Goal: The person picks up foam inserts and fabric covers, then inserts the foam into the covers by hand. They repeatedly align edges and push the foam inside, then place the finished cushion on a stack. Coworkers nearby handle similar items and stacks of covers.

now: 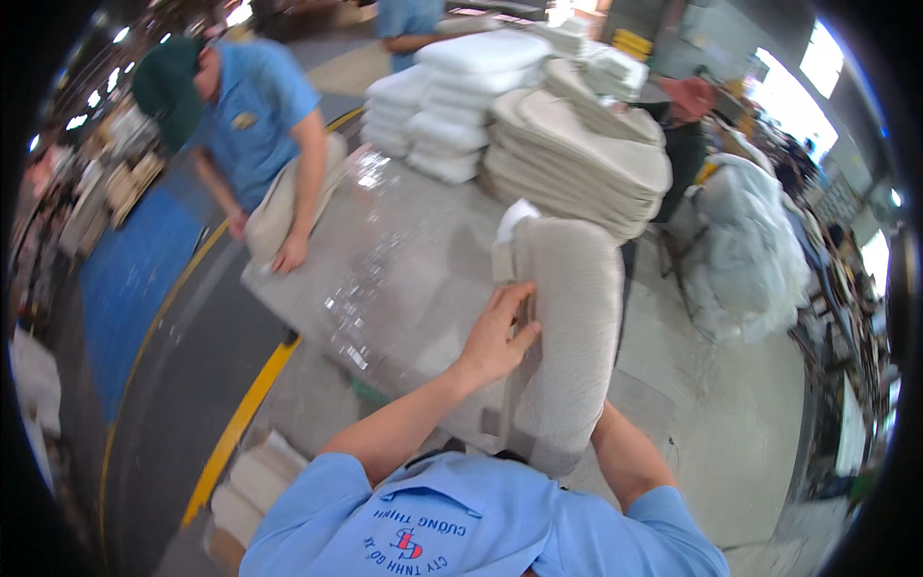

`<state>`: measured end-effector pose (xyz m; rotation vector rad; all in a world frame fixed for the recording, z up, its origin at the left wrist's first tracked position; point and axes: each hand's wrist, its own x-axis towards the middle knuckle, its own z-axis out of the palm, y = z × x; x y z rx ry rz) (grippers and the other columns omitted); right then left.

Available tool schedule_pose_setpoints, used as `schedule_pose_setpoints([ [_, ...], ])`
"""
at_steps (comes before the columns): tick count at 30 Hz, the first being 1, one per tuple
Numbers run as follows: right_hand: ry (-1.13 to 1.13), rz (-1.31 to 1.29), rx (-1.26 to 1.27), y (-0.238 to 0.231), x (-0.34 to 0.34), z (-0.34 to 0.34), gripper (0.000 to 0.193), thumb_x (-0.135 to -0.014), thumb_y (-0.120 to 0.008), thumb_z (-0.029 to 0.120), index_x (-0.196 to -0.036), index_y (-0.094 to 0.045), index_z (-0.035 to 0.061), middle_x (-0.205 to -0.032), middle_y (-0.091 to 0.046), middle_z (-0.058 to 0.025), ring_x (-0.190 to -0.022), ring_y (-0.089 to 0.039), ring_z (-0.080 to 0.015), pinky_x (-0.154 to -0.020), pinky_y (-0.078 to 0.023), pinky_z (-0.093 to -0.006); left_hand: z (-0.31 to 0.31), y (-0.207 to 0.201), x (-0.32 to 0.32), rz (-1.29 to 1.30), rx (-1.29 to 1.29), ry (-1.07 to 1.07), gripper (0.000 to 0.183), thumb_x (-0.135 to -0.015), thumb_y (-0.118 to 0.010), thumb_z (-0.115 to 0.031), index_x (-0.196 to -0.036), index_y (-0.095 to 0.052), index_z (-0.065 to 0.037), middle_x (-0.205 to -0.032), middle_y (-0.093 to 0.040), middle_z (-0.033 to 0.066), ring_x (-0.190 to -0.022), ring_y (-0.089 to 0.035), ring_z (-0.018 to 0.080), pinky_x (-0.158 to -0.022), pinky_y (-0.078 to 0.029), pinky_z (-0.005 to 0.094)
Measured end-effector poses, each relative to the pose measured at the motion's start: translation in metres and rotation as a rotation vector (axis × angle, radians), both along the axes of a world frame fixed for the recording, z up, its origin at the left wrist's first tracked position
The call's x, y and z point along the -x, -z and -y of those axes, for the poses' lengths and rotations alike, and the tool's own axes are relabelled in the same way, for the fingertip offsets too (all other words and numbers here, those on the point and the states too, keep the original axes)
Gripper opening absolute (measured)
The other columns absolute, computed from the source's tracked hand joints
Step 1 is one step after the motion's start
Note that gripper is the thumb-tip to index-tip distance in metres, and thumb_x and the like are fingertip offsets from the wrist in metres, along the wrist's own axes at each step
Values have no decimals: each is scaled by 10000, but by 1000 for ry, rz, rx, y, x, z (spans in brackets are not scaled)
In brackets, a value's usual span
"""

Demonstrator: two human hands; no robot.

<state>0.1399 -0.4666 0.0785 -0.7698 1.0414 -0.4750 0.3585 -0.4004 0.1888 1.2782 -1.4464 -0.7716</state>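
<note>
A long beige fabric-covered cushion [572, 327] stands tilted on its edge in front of me, at the near right side of the work table [423, 279]. My left hand [502, 335] grips its left side, fingers bent and thumb apart from them against the cloth. White material [517, 219] shows at the cushion's far left corner. My right forearm [630, 457] reaches up along the right side of the cushion's near end; the right hand's fingers are hidden behind the cushion.
Stacked white cushion pads [471, 87] and a pile of beige covered cushions [577, 154] occupy the table's far side. Across at the left, a co-worker [255, 125] handles another beige cushion [298, 202]. Clear plastic bags [740, 250] bulge at the right. Beige pieces [255, 490] lie at the lower left.
</note>
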Motion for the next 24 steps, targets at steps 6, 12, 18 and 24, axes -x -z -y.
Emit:
schedule_pose_setpoints([
  [6, 336, 267, 32, -21, 15, -8, 546, -1009, -645, 351, -1424, -611, -3, -1406, -652, -242, -1337, -596, -371, -1142, -439, -466, 17, -42, 54, 412, 17, -42, 761, -927, -776, -376, -1509, -466, 3, -1470, -488, 256, -1329, -531, 417, -1119, -442, 472],
  [12, 352, 138, 94, 0, 10, -80, 541, -994, -670, 313, -1432, -608, 2, -1432, -637, -235, -1354, -581, -361, -1153, -431, -463, 14, -4, 49, 548, -172, 22, 746, -929, -749, -486, -1429, -537, 26, -1334, -573, 253, -1231, -567, 420, -1077, -439, 513],
  [18, 160, -161, 215, 32, -5, -161, 541, -979, -694, 275, -1441, -604, 8, -1458, -621, -227, -1371, -567, -351, -1163, -422, -460, 9, 40, 43, 614, -327, 289, 475, -975, -691, -439, -1170, -677, -7, -1085, -673, 244, -1051, -660, 432, -891, -522, 495],
  [24, -31, -315, 297, 44, 6, -198, 548, -964, -719, 237, -1449, -601, 13, -1484, -606, -220, -1388, -552, -341, -1174, -414, -457, -6, 92, 39, 865, -252, 412, 281, -1005, -650, -334, -1093, -762, -92, -950, -637, 169, -873, -647, 389, -772, -505, 508],
])
